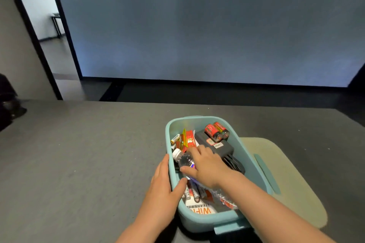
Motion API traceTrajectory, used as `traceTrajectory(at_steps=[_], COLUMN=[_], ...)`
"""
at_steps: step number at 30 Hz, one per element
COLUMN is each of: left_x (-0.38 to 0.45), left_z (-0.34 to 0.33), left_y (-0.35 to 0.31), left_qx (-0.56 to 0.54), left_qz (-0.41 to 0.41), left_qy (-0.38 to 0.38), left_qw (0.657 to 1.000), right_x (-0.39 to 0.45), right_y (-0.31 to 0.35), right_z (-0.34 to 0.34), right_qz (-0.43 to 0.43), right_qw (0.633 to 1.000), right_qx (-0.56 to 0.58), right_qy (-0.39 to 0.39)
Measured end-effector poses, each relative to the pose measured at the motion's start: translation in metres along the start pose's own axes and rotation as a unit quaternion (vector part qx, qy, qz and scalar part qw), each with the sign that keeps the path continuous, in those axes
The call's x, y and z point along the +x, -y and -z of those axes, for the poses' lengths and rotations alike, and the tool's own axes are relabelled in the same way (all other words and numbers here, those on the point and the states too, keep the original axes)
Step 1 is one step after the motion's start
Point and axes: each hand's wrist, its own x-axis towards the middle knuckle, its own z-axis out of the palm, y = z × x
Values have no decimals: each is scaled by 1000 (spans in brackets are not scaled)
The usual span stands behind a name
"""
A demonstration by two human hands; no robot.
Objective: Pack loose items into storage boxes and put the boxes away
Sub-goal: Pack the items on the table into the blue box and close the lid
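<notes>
Box: your light blue storage box (pixel 249 161) sits on the dark grey table (pixel 79 154), its long side running away from you and a bit to the left.
Lid: a pale green lid (pixel 286 173) lies flat just to the right of the box.
Bottle: the clear bottle (pixel 184 159) lies in the box, white cap pointing away and left.
Left hand: your left hand (pixel 163 183) holds the box's left wall, thumb inside.
Right hand: your right hand (pixel 205 165) wraps around the bottle.
Other things inside: red batteries (pixel 216 131), a black charger (pixel 213 142).
Writing: orange "WIFI" upside down on a card (pixel 203 210).
Room: big grey screen (pixel 197 25) ahead, open doorway (pixel 43 6) on the left.
</notes>
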Motion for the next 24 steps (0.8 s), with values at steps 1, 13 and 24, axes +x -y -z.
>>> traceTrajectory(at_steps=[1, 13, 24], left_x=[0, 15, 10], left_z=[-1, -11, -6], left_y=[0, 10, 1], left_qx=[1, -96, -151], left_qz=[2, 61, 71], left_qy=[1, -22, -109], left_qw=[1000, 993, 980], right_x=[-5, -99, -74], right_y=[-4, -61, -60], right_z=[2, -25, -20], right_qz=[2, -219, -187], right_qw=[999, 866, 841], right_qx=[51, 350, 426], right_qy=[3, -283, -278])
